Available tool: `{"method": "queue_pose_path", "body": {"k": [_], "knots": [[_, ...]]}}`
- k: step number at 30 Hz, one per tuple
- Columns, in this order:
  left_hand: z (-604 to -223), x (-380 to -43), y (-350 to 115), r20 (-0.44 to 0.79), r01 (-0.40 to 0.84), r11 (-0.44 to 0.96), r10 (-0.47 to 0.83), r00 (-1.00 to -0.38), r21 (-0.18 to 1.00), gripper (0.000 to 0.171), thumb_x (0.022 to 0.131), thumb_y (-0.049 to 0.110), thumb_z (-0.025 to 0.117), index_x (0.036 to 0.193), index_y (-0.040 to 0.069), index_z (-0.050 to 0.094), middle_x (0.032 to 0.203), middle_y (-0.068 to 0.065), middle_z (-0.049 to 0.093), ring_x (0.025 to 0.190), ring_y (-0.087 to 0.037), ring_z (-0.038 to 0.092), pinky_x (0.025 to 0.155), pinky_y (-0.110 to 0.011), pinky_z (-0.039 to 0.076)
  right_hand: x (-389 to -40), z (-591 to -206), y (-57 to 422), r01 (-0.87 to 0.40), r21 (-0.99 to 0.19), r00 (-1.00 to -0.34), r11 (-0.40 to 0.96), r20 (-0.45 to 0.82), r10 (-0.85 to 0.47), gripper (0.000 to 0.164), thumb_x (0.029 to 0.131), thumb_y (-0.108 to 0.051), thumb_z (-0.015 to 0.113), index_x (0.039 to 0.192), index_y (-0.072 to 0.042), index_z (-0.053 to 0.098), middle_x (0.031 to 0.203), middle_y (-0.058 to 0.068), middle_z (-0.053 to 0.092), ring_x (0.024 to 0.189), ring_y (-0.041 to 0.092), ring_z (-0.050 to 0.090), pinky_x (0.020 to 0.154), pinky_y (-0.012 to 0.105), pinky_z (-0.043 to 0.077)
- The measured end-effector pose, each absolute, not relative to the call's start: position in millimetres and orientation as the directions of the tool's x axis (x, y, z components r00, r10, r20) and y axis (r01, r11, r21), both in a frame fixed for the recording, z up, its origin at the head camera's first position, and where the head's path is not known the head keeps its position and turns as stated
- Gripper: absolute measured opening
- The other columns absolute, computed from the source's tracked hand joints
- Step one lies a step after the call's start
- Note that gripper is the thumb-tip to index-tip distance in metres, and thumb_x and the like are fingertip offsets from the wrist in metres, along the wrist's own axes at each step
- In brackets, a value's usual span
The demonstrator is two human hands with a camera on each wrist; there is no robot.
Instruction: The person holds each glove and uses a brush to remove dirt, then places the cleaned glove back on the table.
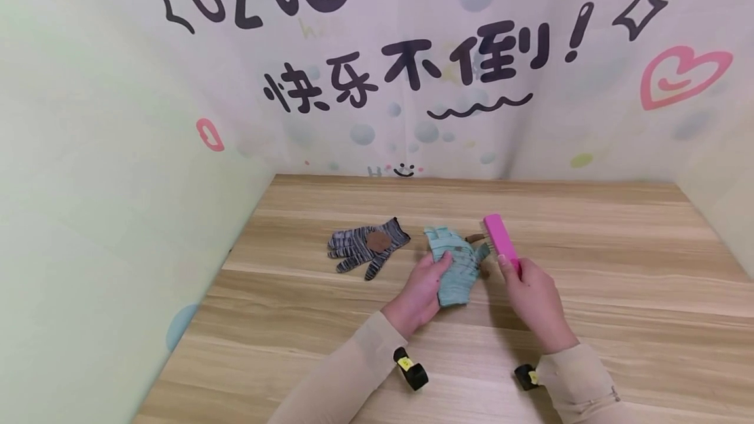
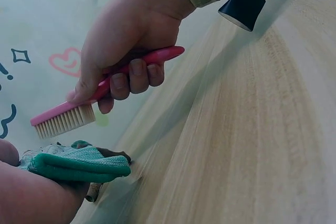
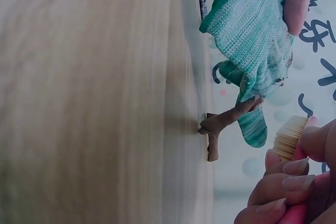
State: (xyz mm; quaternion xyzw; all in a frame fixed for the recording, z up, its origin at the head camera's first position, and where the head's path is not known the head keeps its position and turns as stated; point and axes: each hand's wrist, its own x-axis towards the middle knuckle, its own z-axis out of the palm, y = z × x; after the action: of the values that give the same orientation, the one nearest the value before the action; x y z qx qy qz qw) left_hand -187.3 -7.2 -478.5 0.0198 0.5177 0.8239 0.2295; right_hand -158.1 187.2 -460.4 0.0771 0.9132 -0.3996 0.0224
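Note:
My left hand [image 1: 419, 292] pinches a teal knitted glove [image 1: 455, 283], thumb on top and fingers beneath, holding it above the table. Dark specks dot the glove's upper face. My right hand [image 1: 538, 298] grips the handle of a pink brush [image 1: 499, 235]; its pale bristles [image 2: 65, 123] point down at the glove, with a small gap showing in the left wrist view. Against the glove's underside is a forked brown twig [image 3: 223, 121], mostly hidden in the head view. A grey-black striped glove [image 1: 352, 241] lies flat to the left, bearing a round brown patch [image 1: 379, 241].
The wood-grain table [image 1: 283, 339] spreads around both hands. A white printed cloth [image 1: 353, 129] hangs along its back edge, and a pale wall [image 1: 106, 182] stands on the left. Black straps [image 1: 410, 370] hang at the wrists.

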Motion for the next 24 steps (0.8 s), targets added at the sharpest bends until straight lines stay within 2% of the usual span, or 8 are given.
{"method": "queue_pose_path", "body": {"k": [10, 13, 19, 24], "knots": [[-476.9, -188.4, -8.2, -0.195, -0.34, -0.359, 0.383, -0.903, 0.869, 0.046, 0.11, 0.031, 0.04, 0.153, 0.017, 0.037, 0.149, -0.016, 0.052, 0.136, -0.031, 0.052, 0.115, -0.047, 0.045, -155.8, -461.9, 187.1, 0.17, -0.741, -0.985, 0.65, -0.126, 0.114, 0.065, 0.104, -0.06, 0.033, 0.102, 0.002, 0.052, 0.074, 0.008, 0.048, 0.063, 0.019, 0.046, 0.049, 0.028, 0.041], [-475.5, -188.6, -8.9, -0.191, -0.345, -0.373, 0.392, -0.9, 0.862, 0.046, 0.11, 0.032, 0.039, 0.154, 0.019, 0.036, 0.152, -0.015, 0.05, 0.139, -0.032, 0.049, 0.117, -0.048, 0.042, -155.6, -461.2, 186.1, 0.176, -0.756, -0.984, 0.63, -0.129, 0.12, 0.065, 0.103, -0.062, 0.035, 0.1, 0.0, 0.053, 0.075, 0.008, 0.048, 0.064, 0.019, 0.046, 0.05, 0.028, 0.042], [-472.5, -189.4, -9.4, -0.155, -0.339, -0.424, 0.41, -0.899, 0.84, 0.049, 0.11, 0.031, 0.037, 0.157, 0.019, 0.03, 0.157, -0.013, 0.044, 0.146, -0.032, 0.041, 0.123, -0.049, 0.034, -156.0, -457.3, 183.6, 0.168, -0.786, -0.985, 0.595, -0.111, 0.132, 0.057, 0.1, -0.06, 0.049, 0.092, -0.004, 0.05, 0.071, 0.004, 0.042, 0.061, 0.018, 0.044, 0.047, 0.027, 0.04], [-466.2, -188.3, -9.6, -0.133, -0.344, -0.471, 0.425, -0.896, 0.813, 0.052, 0.11, 0.03, 0.036, 0.16, 0.021, 0.024, 0.16, -0.013, 0.039, 0.148, -0.032, 0.037, 0.125, -0.049, 0.03, -155.5, -456.7, 182.8, 0.149, -0.791, -0.988, 0.594, -0.091, 0.127, 0.056, 0.1, -0.059, 0.05, 0.089, -0.004, 0.049, 0.069, 0.003, 0.04, 0.058, 0.016, 0.042, 0.045, 0.027, 0.038]]}}
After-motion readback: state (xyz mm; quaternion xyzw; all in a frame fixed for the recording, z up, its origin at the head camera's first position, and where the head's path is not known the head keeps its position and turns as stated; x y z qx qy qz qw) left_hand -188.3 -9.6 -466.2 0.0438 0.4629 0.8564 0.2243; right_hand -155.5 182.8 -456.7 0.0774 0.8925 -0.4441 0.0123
